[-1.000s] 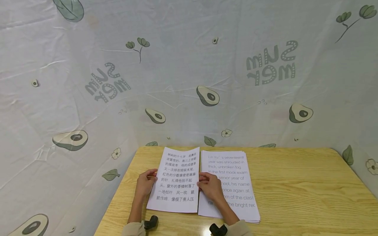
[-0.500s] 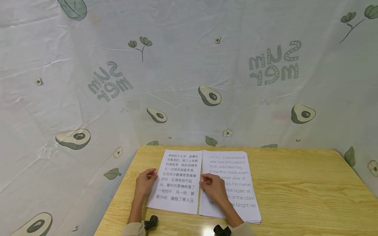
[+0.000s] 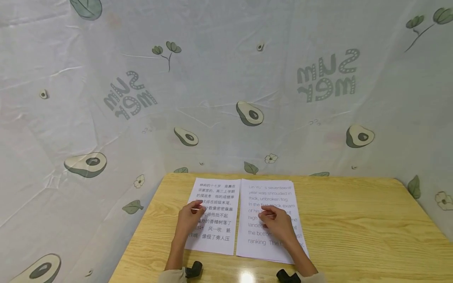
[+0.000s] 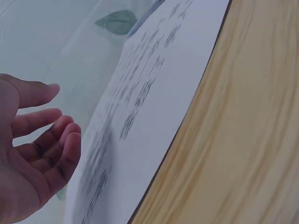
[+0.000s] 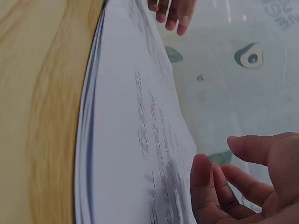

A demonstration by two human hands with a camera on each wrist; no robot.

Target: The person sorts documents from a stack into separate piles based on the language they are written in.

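Observation:
Two lots of paper lie side by side on the wooden table [image 3: 354,220]. On the left is a single sheet with Chinese print [image 3: 216,196]; on the right is a stack with English print [image 3: 272,192]. My left hand [image 3: 191,218] hovers over the Chinese sheet [image 4: 154,102], and in the left wrist view this hand [image 4: 32,154] is loosely curled and holds nothing. My right hand [image 3: 277,222] is over the middle of the English stack [image 5: 135,140]. Its fingers [image 5: 243,182] are relaxed, just above the paper, and hold nothing.
A pale cloth with avocado prints [image 3: 249,114] hangs close behind and to the left of the table. Bare wood [image 5: 42,93] stretches right of the stack to the table's far right corner. Black wrist cameras [image 3: 194,270] [image 3: 288,276] sit at the near edge.
Both hands have left the side edges of the Chinese sheet and shifted right. The left hand is now over that sheet and the right hand over the English stack.

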